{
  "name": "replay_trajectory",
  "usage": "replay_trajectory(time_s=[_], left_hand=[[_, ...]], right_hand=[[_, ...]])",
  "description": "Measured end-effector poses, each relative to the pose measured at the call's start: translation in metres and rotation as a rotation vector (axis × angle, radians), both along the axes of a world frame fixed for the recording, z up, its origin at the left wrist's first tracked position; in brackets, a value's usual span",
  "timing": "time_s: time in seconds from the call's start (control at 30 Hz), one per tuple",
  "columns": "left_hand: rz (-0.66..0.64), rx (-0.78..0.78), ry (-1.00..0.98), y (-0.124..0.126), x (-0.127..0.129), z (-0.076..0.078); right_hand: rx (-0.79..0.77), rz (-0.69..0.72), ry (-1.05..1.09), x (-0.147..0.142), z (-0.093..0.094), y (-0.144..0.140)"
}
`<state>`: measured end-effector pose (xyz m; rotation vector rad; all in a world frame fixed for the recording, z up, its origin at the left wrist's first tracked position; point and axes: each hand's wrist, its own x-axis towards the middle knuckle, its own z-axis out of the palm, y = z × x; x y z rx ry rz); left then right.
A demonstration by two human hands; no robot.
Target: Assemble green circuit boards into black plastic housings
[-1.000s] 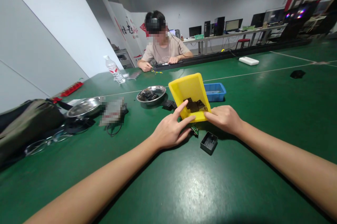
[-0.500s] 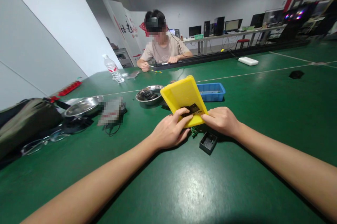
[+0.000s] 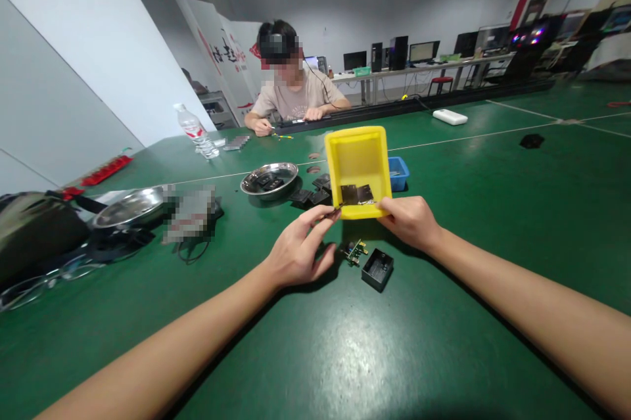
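A yellow plastic bin (image 3: 365, 211) is tipped up so that its open side faces me, with thin black plates (image 3: 355, 194) and small metal bits at its lower edge. My right hand (image 3: 411, 221) grips the bin's lower right corner, thumb over the rim. Beside the lower left corner, my left hand (image 3: 302, 246) is closed in a pinch on a thin black piece (image 3: 336, 211), seen nearly edge-on. On the table below the bin lie a small green circuit board (image 3: 355, 253) and an open black plastic case (image 3: 377, 270).
Black flat parts (image 3: 315, 195) lie beside a steel bowl (image 3: 269, 193) that holds more. A blue tray (image 3: 398, 174) stands behind the bin. Left are another steel bowl (image 3: 131, 208), glasses (image 3: 52, 280) and a water bottle (image 3: 196, 132). Across the table sits a person (image 3: 298, 91).
My left hand has come out of the yellow bin to its left side with a thin black piece. The bin has turned more upright, its opening towards me. The view has shifted slightly.
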<state>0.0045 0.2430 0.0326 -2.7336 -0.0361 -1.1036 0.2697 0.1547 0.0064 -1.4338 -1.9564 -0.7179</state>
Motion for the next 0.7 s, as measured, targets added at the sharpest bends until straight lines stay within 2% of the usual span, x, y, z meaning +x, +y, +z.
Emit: replay_trajectory(time_s=[0.1, 0.23, 0.4, 0.5, 0.57, 0.7], left_hand=[[-0.003, -0.036, 0.034, 0.001, -0.002, 0.001], [-0.057, -0.129, 0.150, 0.003, -0.002, 0.001], [-0.060, -0.289, 0.240, 0.010, -0.002, -0.001], [-0.028, -0.359, 0.266, 0.014, -0.002, -0.004], [-0.016, -0.396, 0.310, 0.015, -0.003, -0.006], [0.003, -0.428, 0.449, 0.016, -0.003, -0.009]], right_hand=[[0.011, -0.140, 0.220, 0.012, 0.000, 0.001], [0.016, -0.412, 0.544, 0.040, 0.009, 0.000], [-0.027, -0.681, 0.783, 0.085, 0.018, -0.003], [-0.122, -0.743, 0.930, 0.106, 0.014, -0.006], [-0.142, -0.750, 0.952, 0.114, 0.008, -0.008], [-0.120, -0.699, 0.804, 0.112, 0.000, -0.008]])
